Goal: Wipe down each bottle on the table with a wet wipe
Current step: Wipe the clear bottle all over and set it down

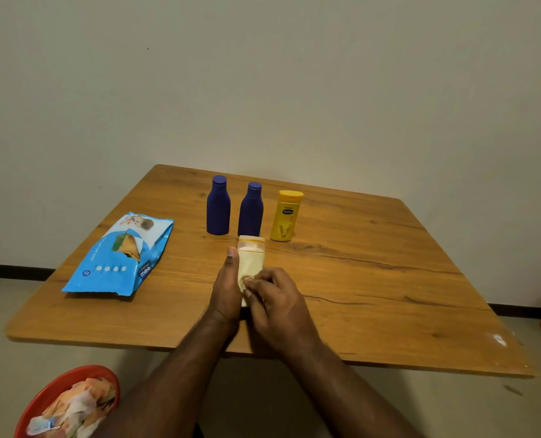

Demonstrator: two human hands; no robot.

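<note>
A pale cream bottle (251,257) is held over the middle of the wooden table (373,279), cap pointing away from me. My left hand (226,289) grips its left side, thumb along the body. My right hand (277,298) presses its fingertips on the bottle's lower part; a thin wet wipe seems to lie under them, but it is hard to tell apart from the bottle. Behind stand two dark blue bottles (218,206) (251,210) and a yellow bottle (285,216), all upright in a row.
A blue wet wipe pack (120,254) lies on the table's left side. A red bin (70,403) holding crumpled used wipes sits on the floor at lower left. A plain wall stands behind the table. Something red shows at the right edge.
</note>
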